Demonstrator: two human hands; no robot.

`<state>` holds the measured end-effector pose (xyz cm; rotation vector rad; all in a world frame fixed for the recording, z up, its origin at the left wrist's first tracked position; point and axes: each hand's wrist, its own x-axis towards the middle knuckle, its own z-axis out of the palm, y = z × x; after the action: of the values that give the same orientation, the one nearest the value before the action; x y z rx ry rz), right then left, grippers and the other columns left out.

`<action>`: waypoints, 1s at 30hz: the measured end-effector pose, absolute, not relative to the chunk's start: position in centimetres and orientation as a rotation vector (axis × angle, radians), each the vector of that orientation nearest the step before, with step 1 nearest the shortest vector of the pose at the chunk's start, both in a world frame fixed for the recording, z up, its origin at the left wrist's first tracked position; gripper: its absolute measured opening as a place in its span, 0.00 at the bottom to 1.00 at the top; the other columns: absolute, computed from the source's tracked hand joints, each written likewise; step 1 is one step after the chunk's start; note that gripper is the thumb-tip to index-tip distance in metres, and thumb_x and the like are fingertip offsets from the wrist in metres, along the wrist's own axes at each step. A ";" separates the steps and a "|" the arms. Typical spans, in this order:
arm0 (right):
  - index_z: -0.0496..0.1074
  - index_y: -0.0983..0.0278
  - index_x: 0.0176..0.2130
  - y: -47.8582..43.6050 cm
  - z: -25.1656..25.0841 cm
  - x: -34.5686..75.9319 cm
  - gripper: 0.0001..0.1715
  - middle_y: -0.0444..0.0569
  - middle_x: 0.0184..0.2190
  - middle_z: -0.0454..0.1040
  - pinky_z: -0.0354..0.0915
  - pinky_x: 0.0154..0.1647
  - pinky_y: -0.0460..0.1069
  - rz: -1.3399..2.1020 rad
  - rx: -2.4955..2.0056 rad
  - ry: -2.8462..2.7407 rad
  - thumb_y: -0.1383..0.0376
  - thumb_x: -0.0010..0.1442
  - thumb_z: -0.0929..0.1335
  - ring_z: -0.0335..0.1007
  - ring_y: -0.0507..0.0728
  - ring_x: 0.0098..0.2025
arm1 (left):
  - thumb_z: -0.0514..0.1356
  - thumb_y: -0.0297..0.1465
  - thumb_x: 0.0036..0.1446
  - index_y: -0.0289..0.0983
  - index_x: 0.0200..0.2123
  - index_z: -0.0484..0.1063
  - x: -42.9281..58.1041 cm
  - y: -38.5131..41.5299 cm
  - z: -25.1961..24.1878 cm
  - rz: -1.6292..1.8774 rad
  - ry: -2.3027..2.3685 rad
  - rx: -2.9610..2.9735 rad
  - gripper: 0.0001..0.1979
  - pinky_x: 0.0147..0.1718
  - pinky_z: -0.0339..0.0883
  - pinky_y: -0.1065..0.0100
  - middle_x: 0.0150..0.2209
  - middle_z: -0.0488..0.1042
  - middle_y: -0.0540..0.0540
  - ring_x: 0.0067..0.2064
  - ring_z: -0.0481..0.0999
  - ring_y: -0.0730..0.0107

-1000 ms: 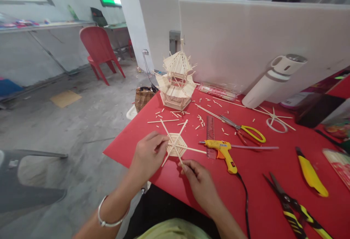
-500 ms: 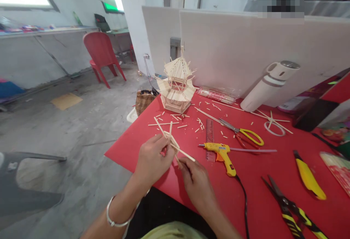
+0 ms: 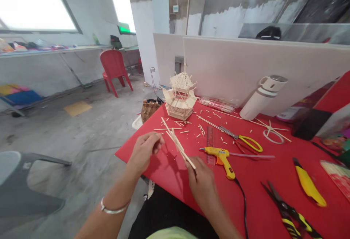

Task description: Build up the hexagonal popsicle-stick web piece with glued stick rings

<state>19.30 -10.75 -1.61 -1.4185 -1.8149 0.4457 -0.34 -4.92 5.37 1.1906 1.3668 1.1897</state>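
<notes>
Lifted since half a second ago, the stick frame now stands clear of the red table, turned so that I see it nearly edge-on, slanting from far left down to near right. My right hand pinches its near end between thumb and fingertips, fingers closed tight on the sticks. My left hand has come off the hub and sits just left of the frame with its fingers loosely curled and narrow; I cannot tell whether the fingertips touch a stick. Both hands hang over the near left corner of the table. Right of the frame, near my right hand, the yellow glue gun lies on its side, its cord running toward me. A red ruler lies just beyond the gun, and yellow-handled scissors lie further right. At the far left edge stands a stick pagoda with cut stick bits scattered around it. A white bottle leans against the white board far right.
</notes>
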 end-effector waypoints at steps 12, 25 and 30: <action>0.74 0.63 0.44 -11.4 -2.0 19.5 0.18 0.51 0.36 0.74 0.61 0.38 0.48 0.037 -1.413 -1.921 0.64 0.72 0.57 0.71 0.56 0.39 | 0.60 0.50 0.56 0.36 0.19 0.60 0.0 -5.6 4.9 1.018 1.163 1.321 0.26 0.19 0.44 0.72 0.17 0.55 0.55 0.19 0.51 0.81; 0.73 0.63 0.44 -10.9 -3.6 20.2 0.18 0.50 0.36 0.73 0.59 0.39 0.49 -0.071 -1.539 -1.988 0.65 0.72 0.57 0.69 0.57 0.39 | 0.72 0.33 0.32 0.36 0.18 0.73 -4.5 -4.0 6.6 1.553 1.252 0.989 0.12 0.19 0.63 0.73 0.18 0.72 0.50 0.20 0.68 0.76; 0.73 0.61 0.39 -10.2 -5.2 19.8 0.17 0.49 0.33 0.72 0.56 0.33 0.49 -0.089 -1.665 -2.048 0.61 0.72 0.58 0.68 0.56 0.35 | 0.69 0.31 0.37 0.37 0.16 0.70 -5.3 -4.0 7.2 1.680 1.304 1.056 0.10 0.16 0.60 0.73 0.15 0.69 0.52 0.17 0.64 0.78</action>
<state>19.78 -10.20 -5.23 -1.6651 -2.0481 -0.0892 -5.33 -4.03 7.19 1.0558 1.3035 1.6801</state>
